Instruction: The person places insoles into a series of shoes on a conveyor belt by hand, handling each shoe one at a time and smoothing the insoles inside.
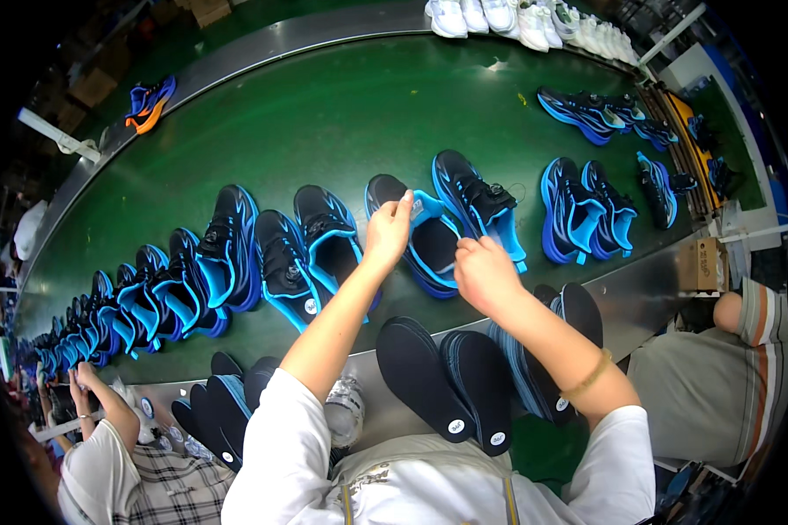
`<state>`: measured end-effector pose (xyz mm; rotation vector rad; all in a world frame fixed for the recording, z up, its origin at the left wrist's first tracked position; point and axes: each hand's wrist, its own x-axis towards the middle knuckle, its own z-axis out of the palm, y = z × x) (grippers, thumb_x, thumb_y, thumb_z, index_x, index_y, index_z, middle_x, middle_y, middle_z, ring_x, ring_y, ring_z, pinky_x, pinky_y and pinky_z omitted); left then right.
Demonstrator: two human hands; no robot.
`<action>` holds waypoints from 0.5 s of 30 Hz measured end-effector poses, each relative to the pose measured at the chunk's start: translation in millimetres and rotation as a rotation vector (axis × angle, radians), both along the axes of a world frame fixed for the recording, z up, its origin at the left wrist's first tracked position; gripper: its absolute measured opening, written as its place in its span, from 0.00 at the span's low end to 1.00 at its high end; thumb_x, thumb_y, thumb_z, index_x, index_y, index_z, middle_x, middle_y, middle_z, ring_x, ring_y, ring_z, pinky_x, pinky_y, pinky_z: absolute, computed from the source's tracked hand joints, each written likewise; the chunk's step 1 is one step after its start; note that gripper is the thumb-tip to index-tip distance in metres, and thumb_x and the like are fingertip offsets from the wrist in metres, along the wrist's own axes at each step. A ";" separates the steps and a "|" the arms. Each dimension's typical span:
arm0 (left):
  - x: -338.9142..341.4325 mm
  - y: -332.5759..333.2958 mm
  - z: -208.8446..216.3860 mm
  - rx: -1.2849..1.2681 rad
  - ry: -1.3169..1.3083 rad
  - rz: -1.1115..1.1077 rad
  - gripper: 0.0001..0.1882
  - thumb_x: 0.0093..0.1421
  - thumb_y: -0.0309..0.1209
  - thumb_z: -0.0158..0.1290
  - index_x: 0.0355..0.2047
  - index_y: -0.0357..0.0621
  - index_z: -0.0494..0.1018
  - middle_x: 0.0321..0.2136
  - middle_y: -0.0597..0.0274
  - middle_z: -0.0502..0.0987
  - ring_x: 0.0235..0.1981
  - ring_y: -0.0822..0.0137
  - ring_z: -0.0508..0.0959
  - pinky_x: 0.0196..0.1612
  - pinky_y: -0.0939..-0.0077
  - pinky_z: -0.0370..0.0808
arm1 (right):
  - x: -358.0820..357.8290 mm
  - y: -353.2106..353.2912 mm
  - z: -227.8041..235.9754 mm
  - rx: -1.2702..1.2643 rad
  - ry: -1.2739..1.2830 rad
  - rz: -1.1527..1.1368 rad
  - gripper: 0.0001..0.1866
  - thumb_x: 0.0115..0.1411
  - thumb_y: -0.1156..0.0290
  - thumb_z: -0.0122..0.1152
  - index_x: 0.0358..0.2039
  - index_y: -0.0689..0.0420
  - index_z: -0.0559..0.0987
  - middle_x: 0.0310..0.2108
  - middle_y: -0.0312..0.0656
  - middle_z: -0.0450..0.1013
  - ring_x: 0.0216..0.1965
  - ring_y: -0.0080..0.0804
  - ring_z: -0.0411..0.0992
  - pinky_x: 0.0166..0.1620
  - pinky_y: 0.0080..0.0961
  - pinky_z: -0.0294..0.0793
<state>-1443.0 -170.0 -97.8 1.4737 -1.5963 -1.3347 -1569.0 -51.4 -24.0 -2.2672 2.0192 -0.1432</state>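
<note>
A black sneaker with a bright blue lining [385,190] rests on the green surface in front of me, toe pointing away. My left hand [389,231] is closed on its tongue and collar edge at the shoe's left. My right hand [487,275] is closed at the heel-side collar, fingers curled and partly hidden. The shoe's collar is spread wide between both hands, showing the dark inside. Just right of it lies a matching sneaker [473,194]. On the left stands another pair, including a sneaker [280,254] with a white round sticker inside.
Stacked black insoles [425,372] lie on the metal edge [372,359] near my body. More sneakers [223,236] line the green belt [324,105] to the left. Others [573,210] stand right, white shoes [534,24] at the back. Co-workers sit on both sides.
</note>
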 end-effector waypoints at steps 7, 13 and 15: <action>4.0 0.1 17.6 0.077 0.071 -0.098 0.30 0.56 0.51 0.46 0.36 0.29 0.73 0.25 0.53 0.76 0.28 0.72 0.72 0.33 0.80 0.68 | 19.8 -21.3 -57.5 0.033 -0.072 -0.180 0.06 0.46 0.75 0.53 0.26 0.62 0.74 0.33 0.46 0.70 0.35 0.43 0.69 0.37 0.34 0.71; 17.9 -1.9 18.7 0.054 0.043 -0.125 0.27 0.54 0.49 0.51 0.34 0.31 0.71 0.18 0.60 0.72 0.22 0.73 0.70 0.26 0.78 0.66 | 8.7 -23.4 -0.6 0.488 -0.027 -0.126 0.15 0.44 0.62 0.61 0.31 0.58 0.77 0.34 0.51 0.70 0.36 0.50 0.69 0.41 0.36 0.70; 17.8 -4.2 10.5 -0.002 0.071 -0.129 0.26 0.54 0.49 0.50 0.33 0.31 0.71 0.17 0.61 0.71 0.22 0.73 0.69 0.25 0.77 0.66 | -0.8 -39.1 -0.1 0.552 -0.063 -0.017 0.14 0.44 0.63 0.60 0.29 0.59 0.78 0.34 0.53 0.70 0.36 0.50 0.69 0.40 0.35 0.70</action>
